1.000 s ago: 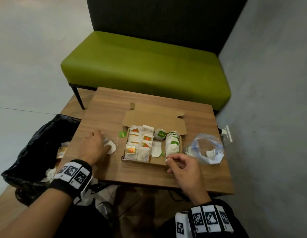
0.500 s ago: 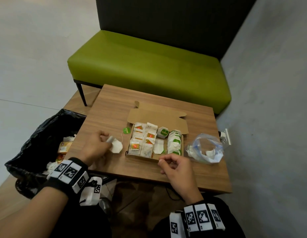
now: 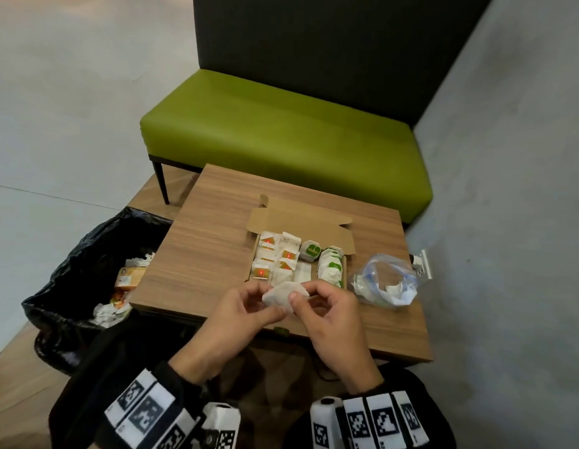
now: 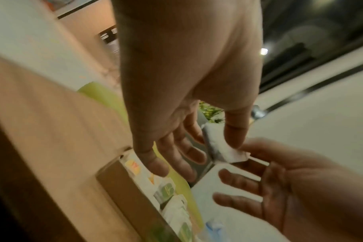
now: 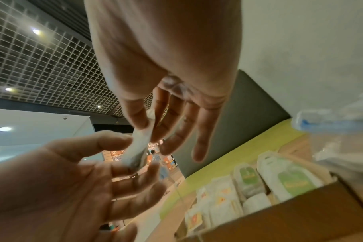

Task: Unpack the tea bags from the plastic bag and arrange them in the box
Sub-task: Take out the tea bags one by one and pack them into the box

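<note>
A white tea bag (image 3: 282, 295) hangs in the air just in front of the box's near edge, held from both sides. My left hand (image 3: 265, 298) pinches its left end, and my right hand (image 3: 302, 293) pinches its right end with thumb and forefinger. The left wrist view shows the tea bag (image 4: 222, 147) under my left thumb. In the right wrist view the tea bag (image 5: 140, 144) is stretched between both hands. Its green tag (image 3: 280, 330) dangles below the table edge. The open cardboard box (image 3: 301, 222) holds rows of tea bags. The clear plastic bag (image 3: 383, 283) lies right of it.
The wooden table (image 3: 210, 254) has bare surface left of the box. A black trash bag (image 3: 74, 273) with wrappers stands at the table's left. A green bench (image 3: 281, 140) is behind the table, and a grey wall (image 3: 508, 222) is on the right.
My left hand lifted the tea bag off the table left of the box and carried it right to the box's front. My right hand rose and took its other end.
</note>
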`<control>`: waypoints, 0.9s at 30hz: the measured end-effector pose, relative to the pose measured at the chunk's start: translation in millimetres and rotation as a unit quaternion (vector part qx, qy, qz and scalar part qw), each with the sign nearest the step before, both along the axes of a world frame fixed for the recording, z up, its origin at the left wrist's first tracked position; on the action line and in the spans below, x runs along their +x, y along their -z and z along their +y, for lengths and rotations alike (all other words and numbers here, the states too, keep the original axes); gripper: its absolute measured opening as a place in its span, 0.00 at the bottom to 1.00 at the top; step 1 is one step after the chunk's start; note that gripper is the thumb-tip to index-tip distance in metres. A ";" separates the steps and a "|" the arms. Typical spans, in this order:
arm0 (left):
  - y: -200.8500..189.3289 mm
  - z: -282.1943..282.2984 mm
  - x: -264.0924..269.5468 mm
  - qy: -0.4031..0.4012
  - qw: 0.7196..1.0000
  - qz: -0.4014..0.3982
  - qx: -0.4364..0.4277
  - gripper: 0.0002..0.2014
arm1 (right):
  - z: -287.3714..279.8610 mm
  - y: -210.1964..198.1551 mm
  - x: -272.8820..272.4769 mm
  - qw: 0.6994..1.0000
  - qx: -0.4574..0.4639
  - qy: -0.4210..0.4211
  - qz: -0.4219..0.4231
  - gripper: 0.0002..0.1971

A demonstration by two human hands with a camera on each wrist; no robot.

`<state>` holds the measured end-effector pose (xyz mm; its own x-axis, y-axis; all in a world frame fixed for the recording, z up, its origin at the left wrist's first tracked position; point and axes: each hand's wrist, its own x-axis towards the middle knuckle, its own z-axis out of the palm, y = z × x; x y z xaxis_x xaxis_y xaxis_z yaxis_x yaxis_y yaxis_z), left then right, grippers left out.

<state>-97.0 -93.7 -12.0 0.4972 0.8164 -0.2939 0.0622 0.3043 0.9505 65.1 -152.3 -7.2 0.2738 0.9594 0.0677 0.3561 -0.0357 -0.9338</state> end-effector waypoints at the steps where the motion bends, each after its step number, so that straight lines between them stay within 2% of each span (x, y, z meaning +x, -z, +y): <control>1: -1.7 -1.4 -1.6 0.011 0.997 0.033 0.063 0.10 | -4.2 -4.2 3.5 1.000 -0.014 -0.021 -0.016 0.05; 3: -7.0 -1.6 -4.0 0.040 0.979 0.079 0.185 0.09 | -11.7 -11.4 8.6 0.997 -0.042 -0.057 -0.043 0.10; 5: -13.7 -2.6 -4.2 0.077 0.968 0.073 0.226 0.06 | -18.1 -18.8 12.1 0.997 -0.038 -0.067 -0.019 0.05; 6: -16.5 -4.5 -3.1 0.090 0.969 0.058 0.223 0.04 | -21.4 -21.5 14.6 0.998 -0.028 -0.063 0.004 0.04; 7: -19.4 -7.1 -1.1 0.090 0.973 0.039 0.210 0.03 | -24.7 -23.4 17.2 0.998 -0.018 -0.059 0.032 0.07; 10: -26.4 -15.8 5.0 0.043 0.990 -0.041 0.129 0.03 | -33.7 -18.0 24.5 0.986 -0.020 -0.108 0.129 0.25; 12: -28.1 -20.7 9.2 0.010 0.993 -0.091 0.077 0.06 | -36.8 -10.3 20.7 0.984 -0.038 -0.148 0.092 0.30; 14: -28.2 -23.0 11.9 -0.006 0.992 -0.119 0.046 0.09 | -37.8 -2.2 12.3 0.991 -0.021 -0.129 0.036 0.25; 18: -29.4 -26.4 12.2 -0.029 0.985 -0.167 -0.021 0.15 | -37.4 14.6 -2.1 0.997 0.023 -0.061 0.051 0.10; 20: -31.1 -24.7 11.3 -0.038 0.982 -0.184 -0.037 0.16 | -38.8 19.4 -4.9 0.997 0.015 -0.055 0.045 0.07; 23: -30.8 -19.0 9.8 -0.049 0.985 -0.165 -0.007 0.13 | -41.6 20.6 -6.7 0.997 -0.038 -0.043 0.052 0.04; 24: -31.0 -17.6 10.0 -0.055 0.986 -0.156 0.000 0.11 | -42.2 19.7 -7.4 0.994 -0.063 -0.033 0.077 0.07; 27: -31.5 -19.3 12.5 -0.060 0.989 -0.131 0.012 0.06 | -39.9 17.7 -7.5 0.964 -0.151 -0.025 0.217 0.27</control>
